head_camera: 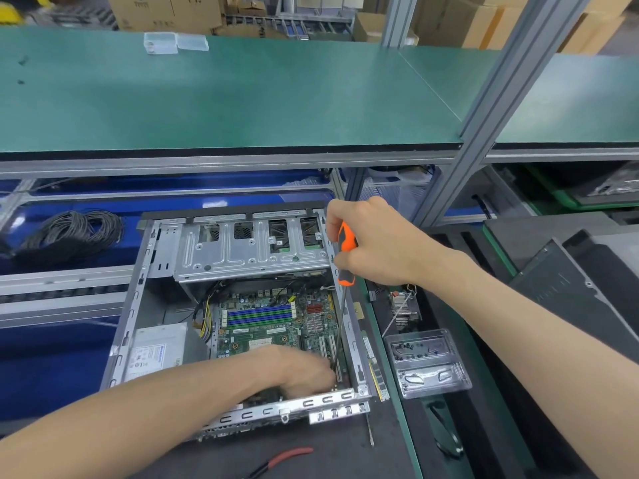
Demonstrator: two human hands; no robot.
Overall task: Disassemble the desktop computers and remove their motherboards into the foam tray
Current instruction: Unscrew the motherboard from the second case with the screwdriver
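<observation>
- Head view: an open desktop case (238, 305) of bare grey sheet metal lay on its side on the dark tabletop (328, 454), its near rim a pierced, slotted strip at 6 o'clock.
- The green motherboard (266, 326) sat flat on the case floor, with blue and green memory slots at its middle and a small finned heatsink at 3 o'clock of them.
- A stamped metal drive cage (252, 247) roofed the far end of the case at 12 o'clock; a silver power supply (155, 350) filled the corner at 9 o'clock, so open room lay only above the board.
- The right hand (373, 240) hovered over the case's right wall, its grip wrapped around the orange-and-black handle of a screwdriver (345, 254); the thin dark shaft ran down steeply to the board's near right corner.
- The left hand (304, 368) reached in over the near rim and rested low on the board, fingers curled beside the screwdriver tip; motion blur hid whether its grip held anything.
- At 3 o'clock, beyond a green edge strip, a clear ribbed plastic tray (428, 364) held small dark screws, and it lay on a black foam tray (484, 426).
- Red-handled pliers (287, 458) lay on the tabletop at 6 o'clock.
- A coil of black cable (72, 229) rested in a blue bin at 10 o'clock, under a green shelf (224, 98) framed in aluminium.
</observation>
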